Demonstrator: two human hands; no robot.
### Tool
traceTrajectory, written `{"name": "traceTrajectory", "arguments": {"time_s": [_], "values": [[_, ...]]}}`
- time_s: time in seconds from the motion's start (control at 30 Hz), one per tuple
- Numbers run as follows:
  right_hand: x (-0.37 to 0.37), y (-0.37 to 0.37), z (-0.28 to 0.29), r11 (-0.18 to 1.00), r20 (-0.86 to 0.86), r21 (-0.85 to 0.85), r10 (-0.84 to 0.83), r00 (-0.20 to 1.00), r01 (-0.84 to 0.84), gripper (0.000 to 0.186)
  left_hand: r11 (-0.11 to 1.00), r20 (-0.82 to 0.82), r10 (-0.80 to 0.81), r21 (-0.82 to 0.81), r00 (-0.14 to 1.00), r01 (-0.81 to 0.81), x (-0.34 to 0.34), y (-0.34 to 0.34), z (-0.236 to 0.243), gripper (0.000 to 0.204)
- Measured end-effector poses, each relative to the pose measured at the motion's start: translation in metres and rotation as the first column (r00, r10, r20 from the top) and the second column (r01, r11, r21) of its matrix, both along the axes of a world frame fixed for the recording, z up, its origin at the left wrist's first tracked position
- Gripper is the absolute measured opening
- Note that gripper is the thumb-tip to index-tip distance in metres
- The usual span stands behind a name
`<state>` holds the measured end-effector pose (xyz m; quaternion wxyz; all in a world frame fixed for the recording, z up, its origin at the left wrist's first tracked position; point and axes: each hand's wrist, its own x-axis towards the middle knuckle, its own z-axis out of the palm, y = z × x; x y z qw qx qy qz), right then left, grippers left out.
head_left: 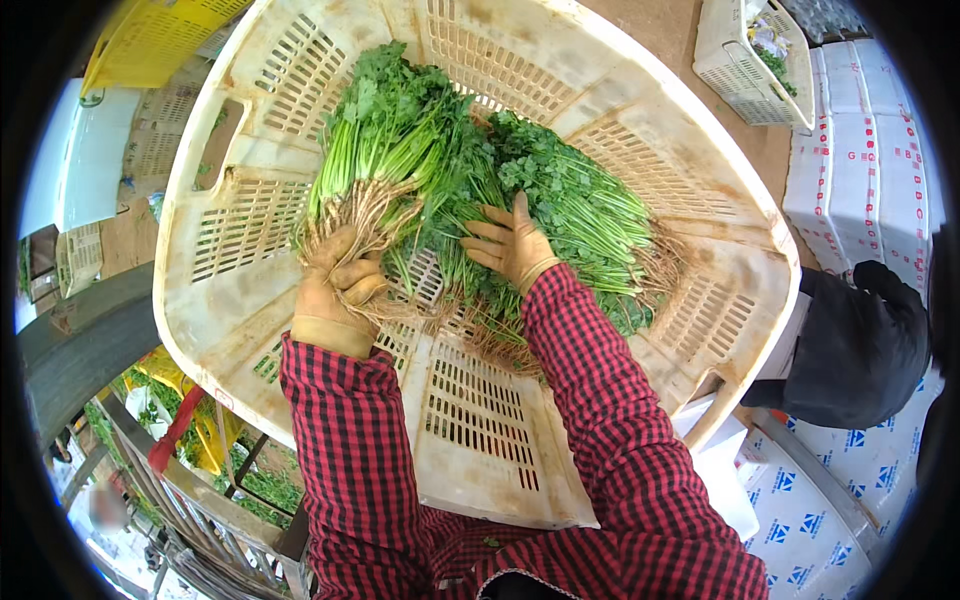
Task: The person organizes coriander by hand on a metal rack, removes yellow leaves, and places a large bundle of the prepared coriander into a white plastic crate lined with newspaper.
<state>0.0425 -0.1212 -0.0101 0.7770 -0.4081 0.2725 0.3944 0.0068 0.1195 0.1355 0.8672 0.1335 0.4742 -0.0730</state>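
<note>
My left hand (pixel 340 290), in a tan glove, is closed round the root end of a bunch of cilantro (pixel 390 140). Its pale stems and leafy tops point away from me. My right hand (pixel 515 243), gloved alike, has its fingers spread against the leaves, between that bunch and a second heap of cilantro (pixel 590 205). The heap lies with its roots toward the right wall. Both hands are inside a large dirty-white plastic crate (pixel 480 400) with slotted walls. More stems and roots show on the crate's bottom, below my right hand.
At the far right stand a smaller white crate (pixel 750 70) and wrapped white packages (pixel 850 160). A dark cloth-like thing (pixel 850 350) is beside the crate's right edge. A metal railing (pixel 190 490) and a yellow crate (pixel 215 440) are at lower left, another yellow crate (pixel 165 40) at upper left.
</note>
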Motion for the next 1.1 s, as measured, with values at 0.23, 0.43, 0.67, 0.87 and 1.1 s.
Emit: {"name": "traceTrajectory", "arguments": {"time_s": [0.23, 0.43, 0.67, 0.87, 1.1], "values": [[-0.001, 0.073, -0.003, 0.979, -0.180, 0.193, -0.034, 0.983, 0.069, 0.107, 0.976, -0.205, -0.064, 0.190, 0.977, 0.104, -0.002, -0.034, -0.013, 0.020], [-0.029, 0.073, 0.033, 0.931, -0.220, 0.349, -0.027, 0.975, 0.105, 0.090, 0.799, -0.216, -0.218, 0.521, 0.952, 0.301, -0.051, -0.118, 0.032, 0.037], [-0.101, -0.031, 0.164, 0.998, 0.013, 0.059, 0.025, 1.000, -0.026, 0.083, 0.780, 0.250, -0.411, 0.593, 0.877, 0.197, -0.153, -0.146, 0.115, 0.054], [-0.159, 0.001, 0.314, 0.995, 0.255, 0.030, 0.087, 0.963, -0.098, 0.077, 0.547, 0.333, -0.709, 0.816, 0.622, 0.187, -0.209, -0.114, 0.229, 0.065], [-0.224, 0.220, 0.393, 0.857, 0.242, 0.456, 0.140, 0.960, -0.239, 0.070, 0.122, -0.179, -0.487, 0.955, 0.855, 0.269, -0.368, 0.072, 0.231, 0.061]]}}
